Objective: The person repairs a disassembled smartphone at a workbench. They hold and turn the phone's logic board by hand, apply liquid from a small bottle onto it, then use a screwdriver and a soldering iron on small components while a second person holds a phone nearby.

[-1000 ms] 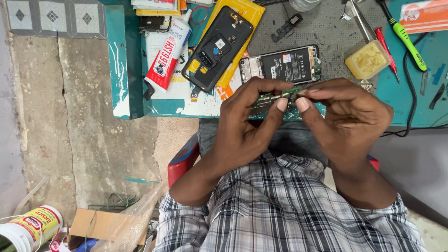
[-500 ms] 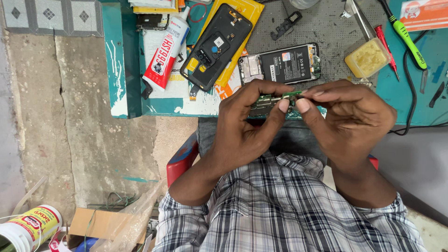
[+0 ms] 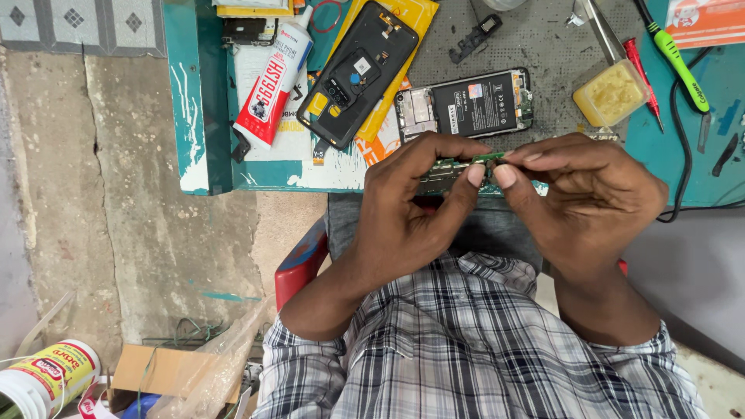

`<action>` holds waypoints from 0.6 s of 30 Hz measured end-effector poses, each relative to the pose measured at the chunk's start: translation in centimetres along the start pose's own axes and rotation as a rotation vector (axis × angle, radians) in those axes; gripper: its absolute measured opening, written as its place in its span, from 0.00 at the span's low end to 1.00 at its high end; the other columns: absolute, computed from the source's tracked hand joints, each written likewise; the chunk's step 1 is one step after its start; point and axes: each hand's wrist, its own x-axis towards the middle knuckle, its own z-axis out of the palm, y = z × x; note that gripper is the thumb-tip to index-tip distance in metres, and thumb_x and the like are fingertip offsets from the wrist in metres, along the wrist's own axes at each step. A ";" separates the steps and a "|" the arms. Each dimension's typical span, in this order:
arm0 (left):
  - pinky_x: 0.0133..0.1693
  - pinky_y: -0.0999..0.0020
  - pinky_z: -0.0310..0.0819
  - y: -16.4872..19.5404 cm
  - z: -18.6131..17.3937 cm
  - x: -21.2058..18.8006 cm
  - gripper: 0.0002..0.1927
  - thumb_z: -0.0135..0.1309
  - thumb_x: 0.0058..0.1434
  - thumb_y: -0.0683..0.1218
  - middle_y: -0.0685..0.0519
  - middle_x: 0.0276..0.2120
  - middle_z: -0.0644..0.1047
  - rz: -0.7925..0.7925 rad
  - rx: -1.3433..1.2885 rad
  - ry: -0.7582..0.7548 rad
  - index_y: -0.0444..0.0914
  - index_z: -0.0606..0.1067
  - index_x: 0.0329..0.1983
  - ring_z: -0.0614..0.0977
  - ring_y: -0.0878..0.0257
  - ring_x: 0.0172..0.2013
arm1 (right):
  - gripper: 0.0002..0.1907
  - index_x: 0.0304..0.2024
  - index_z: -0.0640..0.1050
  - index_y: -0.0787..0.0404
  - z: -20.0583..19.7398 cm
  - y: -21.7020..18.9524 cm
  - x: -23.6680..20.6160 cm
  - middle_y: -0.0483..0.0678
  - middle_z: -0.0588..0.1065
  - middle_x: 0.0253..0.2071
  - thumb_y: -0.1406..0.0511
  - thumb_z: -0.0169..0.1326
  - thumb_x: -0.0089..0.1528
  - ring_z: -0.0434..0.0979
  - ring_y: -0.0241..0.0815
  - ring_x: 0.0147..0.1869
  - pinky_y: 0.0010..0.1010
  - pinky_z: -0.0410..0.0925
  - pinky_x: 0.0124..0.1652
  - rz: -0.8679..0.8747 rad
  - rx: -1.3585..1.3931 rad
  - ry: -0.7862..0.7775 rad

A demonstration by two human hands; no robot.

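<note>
Both hands pinch a small green circuit board (image 3: 458,165) at the near edge of the teal workbench (image 3: 198,116). My left hand (image 3: 411,206) grips its left part between thumb and fingers. My right hand (image 3: 582,194) grips its right end; most of the board is hidden by the fingers. Just beyond the hands lies an opened phone (image 3: 466,102) with its black battery showing. A black phone back frame (image 3: 358,71) lies tilted on a yellow sheet to the left of it.
A white and red glue tube (image 3: 273,81) lies left of the frame. A yellow block (image 3: 611,93), a red-handled tool (image 3: 642,77), a green-handled screwdriver (image 3: 677,64) and a black cable (image 3: 683,147) sit at the right. A white jar (image 3: 43,380) stands on the floor.
The view has drifted slightly. Both hands stay pinched on the small board at the bench edge, with barely any shift of the fingers.
</note>
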 end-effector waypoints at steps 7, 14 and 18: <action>0.40 0.79 0.78 -0.1 0.1 0.1 0.06 0.59 0.71 0.38 0.51 0.40 0.82 0.006 0.016 0.015 0.34 0.77 0.49 0.84 0.70 0.39 | 0.11 0.46 0.73 0.71 0.0 -0.1 0.0 0.57 0.77 0.45 0.80 0.61 0.64 0.83 0.40 0.48 0.27 0.78 0.49 -0.004 -0.025 -0.009; 0.38 0.82 0.74 -1.0 0.6 -0.1 0.04 0.59 0.72 0.37 0.55 0.37 0.81 -0.037 -0.121 0.040 0.33 0.77 0.48 0.80 0.77 0.37 | 0.05 0.48 0.76 0.72 -0.5 0.0 -0.2 0.55 0.79 0.46 0.72 0.55 0.72 0.84 0.40 0.47 0.30 0.80 0.49 0.106 0.019 0.010; 0.38 0.83 0.72 -1.8 0.8 -0.3 0.04 0.59 0.72 0.36 0.56 0.36 0.79 -0.057 -0.196 0.040 0.32 0.77 0.47 0.77 0.78 0.36 | 0.06 0.49 0.76 0.74 -0.8 0.4 -0.5 0.57 0.79 0.45 0.73 0.56 0.76 0.84 0.42 0.49 0.32 0.81 0.51 0.095 0.029 -0.038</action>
